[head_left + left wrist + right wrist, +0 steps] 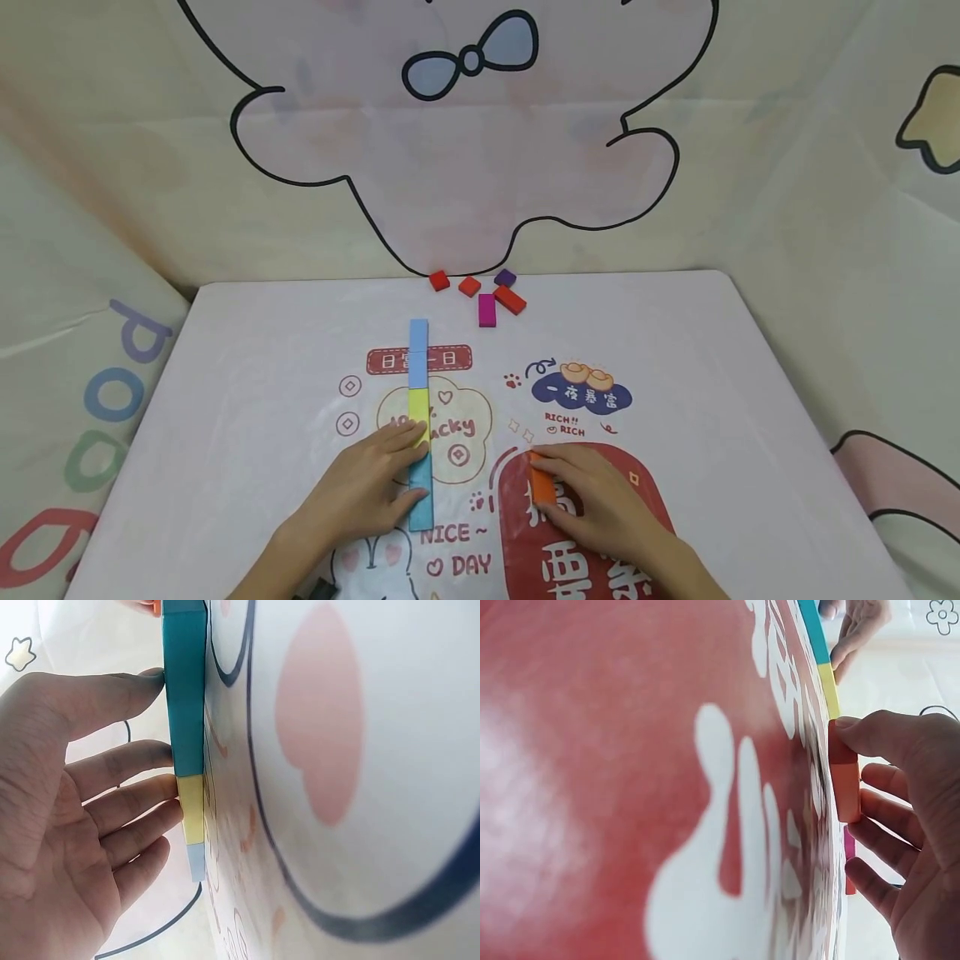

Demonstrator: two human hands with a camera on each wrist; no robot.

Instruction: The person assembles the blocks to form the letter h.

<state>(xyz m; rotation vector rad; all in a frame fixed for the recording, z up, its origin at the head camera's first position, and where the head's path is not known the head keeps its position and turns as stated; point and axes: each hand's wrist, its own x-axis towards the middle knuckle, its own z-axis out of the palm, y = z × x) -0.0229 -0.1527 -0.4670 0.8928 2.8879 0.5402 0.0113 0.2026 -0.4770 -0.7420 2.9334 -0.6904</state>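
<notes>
A straight row of blocks runs away from me: a teal block (pixel 421 510) nearest, a yellow block (pixel 418 403) beyond it, then light blue blocks (pixel 417 368) at the far end. My left hand (pixel 372 479) lies along the left side of this row. Its fairly straight fingers and thumb touch the teal and yellow blocks, as the left wrist view also shows. To the right, my right hand (pixel 596 500) pinches an orange block (pixel 846 787) by its ends between thumb and fingers. The orange block lies at the tabletop, apart from the row.
Loose blocks lie near the table's far edge: a magenta block (pixel 487 311), a long red block (pixel 510 300), a purple block (pixel 506 277) and small red blocks (pixel 469 287). The white table (pixel 735 400) bears printed pictures and lettering. A patterned curtain (pixel 585 158) hangs behind.
</notes>
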